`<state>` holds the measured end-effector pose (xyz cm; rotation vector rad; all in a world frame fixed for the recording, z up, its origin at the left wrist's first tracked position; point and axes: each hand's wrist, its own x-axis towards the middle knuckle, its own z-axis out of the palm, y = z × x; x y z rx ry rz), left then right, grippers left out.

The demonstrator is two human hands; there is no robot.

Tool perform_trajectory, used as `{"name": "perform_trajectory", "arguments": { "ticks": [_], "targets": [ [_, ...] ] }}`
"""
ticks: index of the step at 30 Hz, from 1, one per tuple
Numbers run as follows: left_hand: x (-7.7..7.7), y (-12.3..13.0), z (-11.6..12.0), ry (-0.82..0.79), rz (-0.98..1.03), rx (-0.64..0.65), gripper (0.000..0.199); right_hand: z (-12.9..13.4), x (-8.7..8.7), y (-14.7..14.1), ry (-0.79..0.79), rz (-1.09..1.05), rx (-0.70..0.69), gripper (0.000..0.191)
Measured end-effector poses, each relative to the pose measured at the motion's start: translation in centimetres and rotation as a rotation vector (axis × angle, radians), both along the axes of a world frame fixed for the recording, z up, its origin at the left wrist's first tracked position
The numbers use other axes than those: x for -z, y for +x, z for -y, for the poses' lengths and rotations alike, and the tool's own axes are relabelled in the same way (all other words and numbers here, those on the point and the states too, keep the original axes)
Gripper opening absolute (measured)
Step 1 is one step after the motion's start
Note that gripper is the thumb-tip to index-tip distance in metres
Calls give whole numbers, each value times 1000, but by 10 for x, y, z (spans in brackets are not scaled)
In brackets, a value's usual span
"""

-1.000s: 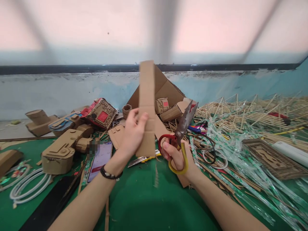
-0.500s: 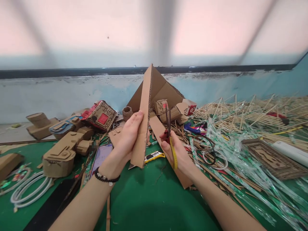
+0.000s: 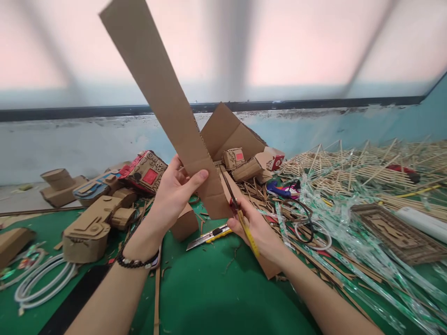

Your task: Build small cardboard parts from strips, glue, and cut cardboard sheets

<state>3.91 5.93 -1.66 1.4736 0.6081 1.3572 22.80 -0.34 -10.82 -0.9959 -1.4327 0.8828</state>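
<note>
A long, flat strip of brown cardboard [image 3: 164,97] is gripped near its lower end by my left hand [image 3: 176,195], thumb across its face. It leans up and to the left, its top edge reaching the upper border of the view. My right hand [image 3: 253,228] is closed around yellow-handled scissors [image 3: 240,214], whose dark blades point up beside the strip's lower right edge. A box cutter [image 3: 209,236] with a yellow body lies on the green table below the strip. Behind the right hand another cardboard strip [image 3: 268,267] lies partly hidden.
Cardboard models [image 3: 91,228] and a coil of white tubing [image 3: 44,284] lie on the left. A folded cardboard sheet [image 3: 230,130] leans on the wall. At right are a lattice of thin sticks [image 3: 331,163], clear plastic strips [image 3: 335,237] and a decorated cardboard panel [image 3: 394,230].
My left hand has turned the cardboard strip from nearly edge-on to broad face, its top swinging left. The scissors have tilted left, closer to the strip's lower edge.
</note>
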Motion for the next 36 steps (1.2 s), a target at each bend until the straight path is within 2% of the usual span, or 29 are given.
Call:
{"name": "perform_trajectory", "arguments": {
  "ticks": [2, 6, 9, 14, 19, 23, 28, 31, 34, 36],
  "targets": [
    [-2, -5, -1, 10, 7, 21, 52, -3, 3, 3, 2, 148, 15, 33],
    [-1, -12, -6, 9, 30, 126, 33, -11, 9, 10, 188, 410, 269, 32],
    [4, -13, -11, -6, 42, 219, 21, -15, 11, 13, 321, 502, 384, 28],
    [16, -6, -14, -45, 131, 363, 26, -18, 11, 20, 426, 568, 457, 27],
    [20, -1, -13, -43, 92, 418, 24, -22, 11, 28, 473, 640, 504, 28],
    [23, 0, -13, -29, 66, 397, 21, -22, 10, 31, 456, 631, 494, 29],
    [30, 2, -13, -129, 14, 270, 25, -19, 8, 28, 287, 584, 380, 32],
    [29, 5, -13, -153, 24, 190, 30, -18, 7, 28, 230, 564, 357, 36],
    [23, 5, -14, -135, 139, 95, 44, -19, 5, 28, 176, 470, 344, 39],
    [17, 4, -13, -178, 171, 85, 59, -19, 4, 29, 97, 341, 282, 39]
  ]
}}
